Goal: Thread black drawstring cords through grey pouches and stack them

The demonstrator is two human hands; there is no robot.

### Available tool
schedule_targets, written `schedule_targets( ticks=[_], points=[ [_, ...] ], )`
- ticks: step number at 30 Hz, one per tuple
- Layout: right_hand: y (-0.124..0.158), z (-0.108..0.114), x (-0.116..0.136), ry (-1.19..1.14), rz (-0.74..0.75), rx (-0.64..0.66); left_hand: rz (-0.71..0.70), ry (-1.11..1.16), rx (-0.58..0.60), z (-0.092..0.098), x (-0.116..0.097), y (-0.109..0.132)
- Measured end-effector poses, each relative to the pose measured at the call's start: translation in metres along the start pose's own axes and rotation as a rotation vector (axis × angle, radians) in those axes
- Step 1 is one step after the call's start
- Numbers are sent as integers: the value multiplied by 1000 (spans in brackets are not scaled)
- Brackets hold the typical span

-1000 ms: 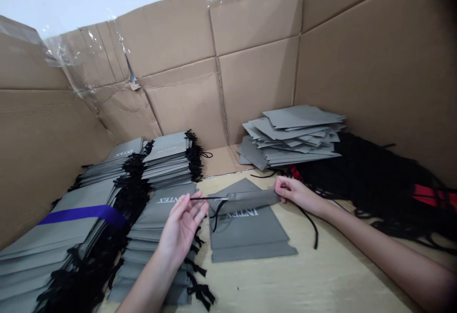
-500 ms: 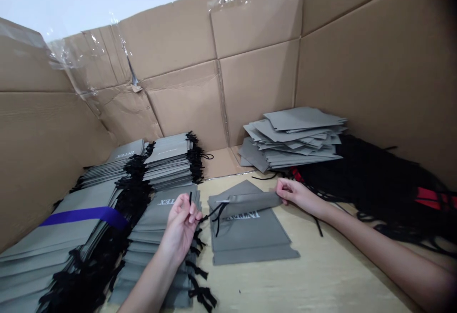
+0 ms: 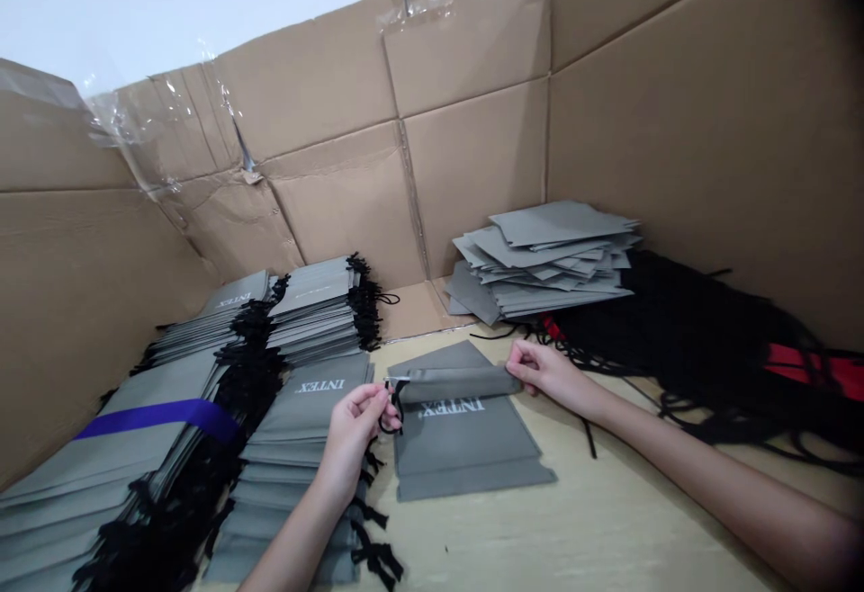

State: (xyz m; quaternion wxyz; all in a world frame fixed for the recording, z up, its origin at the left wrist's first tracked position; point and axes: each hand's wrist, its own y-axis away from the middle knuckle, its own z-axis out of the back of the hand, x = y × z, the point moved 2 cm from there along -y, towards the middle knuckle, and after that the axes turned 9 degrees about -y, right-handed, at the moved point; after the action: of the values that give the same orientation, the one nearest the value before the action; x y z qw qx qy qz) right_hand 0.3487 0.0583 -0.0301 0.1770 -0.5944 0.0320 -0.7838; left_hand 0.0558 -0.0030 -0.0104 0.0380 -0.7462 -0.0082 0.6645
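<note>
A grey drawstring bag (image 3: 465,435) printed INTEX lies on the table in front of me, its upper edge gathered into a raised fold. At the left end of this fold my left hand (image 3: 361,421) is closed, pinching a black cord (image 3: 398,408) that loops below the fingers. A thin pale sliver shows at the fold's opening there; I cannot make out what it is. My right hand (image 3: 536,367) pinches the fold's right end between thumb and fingers. A length of black cord hangs down beneath my right wrist.
Stacks of corded grey bags (image 3: 317,385) stand at left, one under a purple band (image 3: 162,414). Flat grey pieces (image 3: 560,223) are piled at back right, beside a heap of black cords (image 3: 681,340) with red bands. Cardboard walls (image 3: 324,79) surround the table (image 3: 513,538).
My left hand has moved right to the fold's left end, and the cord that trailed between them is now bunched close. My right hand keeps its pinch. The view has shifted slightly.
</note>
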Motion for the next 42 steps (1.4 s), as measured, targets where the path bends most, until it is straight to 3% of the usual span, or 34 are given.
schedule_targets(
  ticks=[14,23,33,36,39,42],
  points=[
    [1,0,3,118,68,11,-30,-60,-11,2,2,1],
    [7,0,18,256,126,13,-173,-233,-48,-1,0,1],
    [15,1,29,352,162,42,-219,-443,-61,2,-1,3],
    [14,1,27,366,164,48,-276,-528,-75,4,-3,3],
    [12,3,22,383,149,37,-423,-626,-122,9,-11,4],
    [9,9,18,406,128,4,-537,-581,-120,15,-21,6]
  ],
)
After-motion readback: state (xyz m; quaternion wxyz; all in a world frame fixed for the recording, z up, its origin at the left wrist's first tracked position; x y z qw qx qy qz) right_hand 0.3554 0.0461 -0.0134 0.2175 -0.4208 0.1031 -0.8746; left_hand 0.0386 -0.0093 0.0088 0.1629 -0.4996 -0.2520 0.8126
